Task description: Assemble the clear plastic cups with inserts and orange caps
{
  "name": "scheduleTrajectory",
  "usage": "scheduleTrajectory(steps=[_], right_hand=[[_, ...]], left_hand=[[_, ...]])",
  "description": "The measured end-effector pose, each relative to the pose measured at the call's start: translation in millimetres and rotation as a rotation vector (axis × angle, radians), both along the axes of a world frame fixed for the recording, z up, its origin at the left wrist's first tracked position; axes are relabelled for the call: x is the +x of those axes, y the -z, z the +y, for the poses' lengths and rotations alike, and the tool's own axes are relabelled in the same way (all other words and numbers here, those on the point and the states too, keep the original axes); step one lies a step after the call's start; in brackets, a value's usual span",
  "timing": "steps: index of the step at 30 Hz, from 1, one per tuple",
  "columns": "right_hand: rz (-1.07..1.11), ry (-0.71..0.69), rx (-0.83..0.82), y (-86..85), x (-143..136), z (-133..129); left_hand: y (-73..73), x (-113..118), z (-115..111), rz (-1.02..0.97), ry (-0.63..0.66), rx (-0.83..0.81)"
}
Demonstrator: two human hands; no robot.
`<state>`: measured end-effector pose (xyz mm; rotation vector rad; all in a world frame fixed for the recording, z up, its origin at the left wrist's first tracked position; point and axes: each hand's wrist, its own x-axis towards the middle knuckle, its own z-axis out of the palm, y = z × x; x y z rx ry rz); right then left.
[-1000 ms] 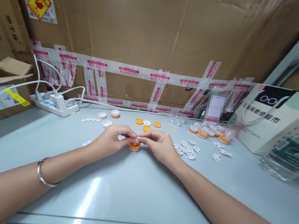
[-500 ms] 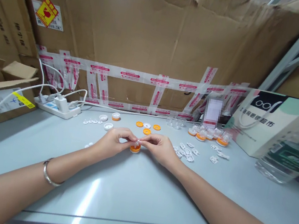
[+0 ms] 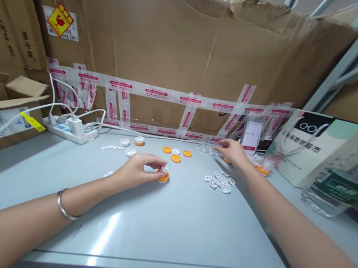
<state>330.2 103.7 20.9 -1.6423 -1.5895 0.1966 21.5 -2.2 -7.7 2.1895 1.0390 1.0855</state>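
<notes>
My left hand [image 3: 142,167] has its thumb and fingers closed around a small orange round base [image 3: 163,178] that stands on the table. On top of the base sits a small white plastic part [image 3: 164,169]. Stretched to the back right, my right hand [image 3: 231,152] pinches at the edge of a group of small clear plastic covers [image 3: 206,147]; its fingertips partly hide the one they touch. Between my arms, a pile of white cut-out plastic parts [image 3: 221,184] lies on the table.
Orange rings [image 3: 175,158] and white rings [image 3: 130,152] lie farther back. Small white discs [image 3: 110,146] form a row at left. A power strip [image 3: 69,130], a phone [image 3: 251,137], a white box [image 3: 303,148] and a water bottle [image 3: 342,184] stand around the table's edges.
My right hand has left the white part on the orange base and moved right and back to the clear covers. My left hand stays at the base, its fingers now lower around it.
</notes>
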Motion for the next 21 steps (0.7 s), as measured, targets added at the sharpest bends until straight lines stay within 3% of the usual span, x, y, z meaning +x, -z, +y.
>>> scheduleTrajectory(steps=[9, 12, 15, 18, 21], right_hand=[[-0.095, 0.035, 0.031, 37.3, -11, 14], [-0.080, 0.007, 0.067, 32.1, -15, 7], [-0.037, -0.052, 0.126, 15.7, -27, -10], [0.084, -0.206, 0.146, 1.2, -55, -37], [0.402, -0.589, 0.057, -2.1, -89, -64]], left_hand=[[2.0, -5, 2, 0.101, 0.005, 0.008], [2.6, -6, 5, 0.183, 0.000, -0.003], [4.6, -6, 6, 0.271, -0.051, -0.001], [7.7, -6, 7, 0.319, -0.105, 0.006], [9.7, -5, 8, 0.332, -0.129, -0.014]])
